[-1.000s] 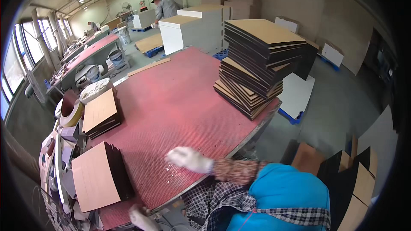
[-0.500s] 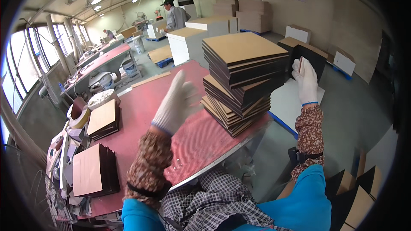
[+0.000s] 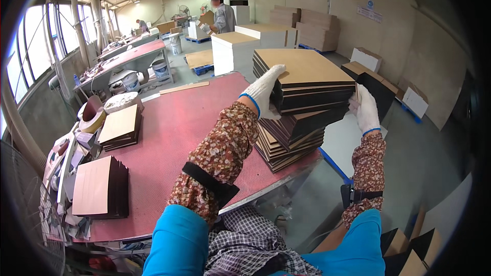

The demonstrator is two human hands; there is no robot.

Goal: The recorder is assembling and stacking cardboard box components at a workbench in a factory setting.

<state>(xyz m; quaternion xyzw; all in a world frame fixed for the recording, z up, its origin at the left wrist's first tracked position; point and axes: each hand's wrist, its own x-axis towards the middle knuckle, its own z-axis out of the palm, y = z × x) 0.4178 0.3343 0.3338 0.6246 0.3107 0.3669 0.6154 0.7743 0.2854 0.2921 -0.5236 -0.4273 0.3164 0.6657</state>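
A tall, unevenly turned stack of boards (image 3: pixel 307 66) with tan faces and dark edges stands on the pink-topped table (image 3: pixel 189 122). My left hand (image 3: pixel 265 91), in a white knitted glove, is closed around the near left corner of the upper boards, its fingertips on the top face. At the stack's right corner is my right hand (image 3: pixel 366 111), also gloved. Its fingers are closed on a thin, flat brownish piece (image 3: pixel 357 90), held upright against or right beside the board edges; whether it touches them I cannot tell.
Two smaller board piles (image 3: pixel 99 188) lie at the table's left, near tape rolls (image 3: pixel 93 115) and scraps. White-sided stacks (image 3: pixel 235 53) stand beyond the table. A co-worker (image 3: pixel 222 15) stands farther back. More dark-edged boards (image 3: pixel 409 248) are at the lower right.
My left hand has moved right and taken hold of the stack's upper boards. My right hand has come down slightly to the stack's right corner, still holding the thin piece. The view has shifted a little.
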